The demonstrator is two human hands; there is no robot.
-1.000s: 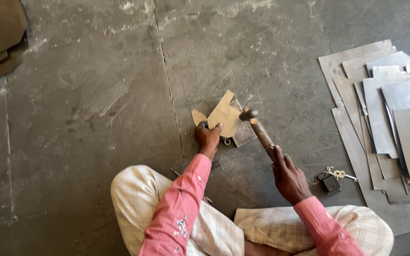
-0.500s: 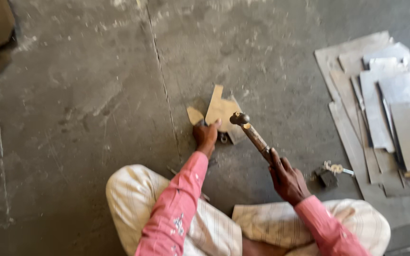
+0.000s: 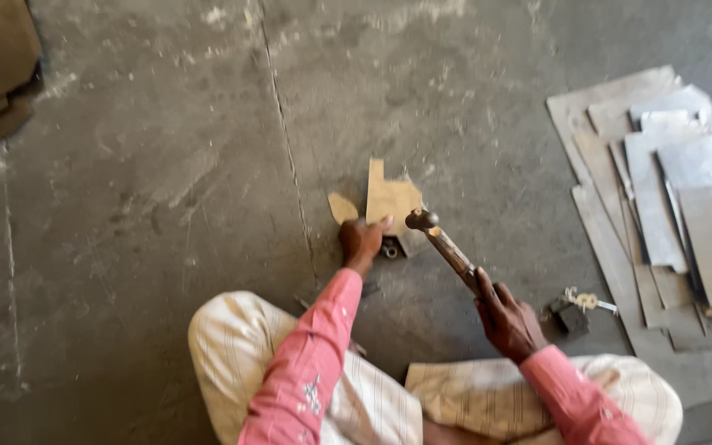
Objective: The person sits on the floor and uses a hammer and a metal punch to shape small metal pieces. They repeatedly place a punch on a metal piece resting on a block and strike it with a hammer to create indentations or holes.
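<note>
The rough grey floor (image 3: 166,165) is lying under everything. Flat shiny metal sheets (image 3: 669,189) are sitting in a pile on the right. The left hand (image 3: 362,240) is pressing a thin tan metal piece (image 3: 391,200) onto the floor, fingers together on its edge. The right hand (image 3: 508,317) is gripping a hammer (image 3: 447,247), fingers clamped around its wooden handle. The hammer head is sitting lower than before, just beside the piece.
</note>
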